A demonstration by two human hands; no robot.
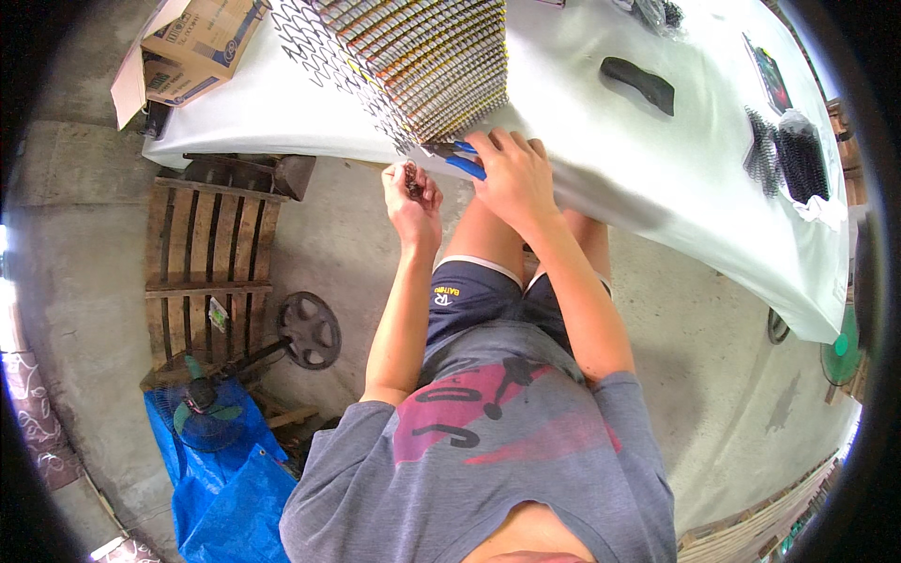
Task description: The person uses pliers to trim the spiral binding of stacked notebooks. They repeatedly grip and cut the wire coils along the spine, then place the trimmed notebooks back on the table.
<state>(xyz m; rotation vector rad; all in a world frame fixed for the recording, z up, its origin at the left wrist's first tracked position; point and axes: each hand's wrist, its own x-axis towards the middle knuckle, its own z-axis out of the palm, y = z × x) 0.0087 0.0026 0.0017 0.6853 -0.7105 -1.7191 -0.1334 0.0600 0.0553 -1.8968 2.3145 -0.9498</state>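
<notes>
A large block of stacked wire rows [427,66], silvery with yellow and reddish bands, stands on the white-covered table at the top middle. My right hand [518,180] grips blue-handled pliers [466,167], whose dark jaws reach the block's lowest corner. Just left of the jaws, my left hand [409,208] is closed with its palm side up. A small bunch of brown, coppery pieces [411,181] shows in its fingers; their exact kind is too small to make out. Loose zigzag wire ends jut from the block's left side above that hand.
An open cardboard box [202,52] sits at the table's left end. Across the white cloth [582,141] lie a black curved piece [640,84], a dark-screened device [768,73] and black bristly bundles [801,161]. On the floor side are a wooden pallet [208,281], a fan [202,399] and blue tarp [225,493].
</notes>
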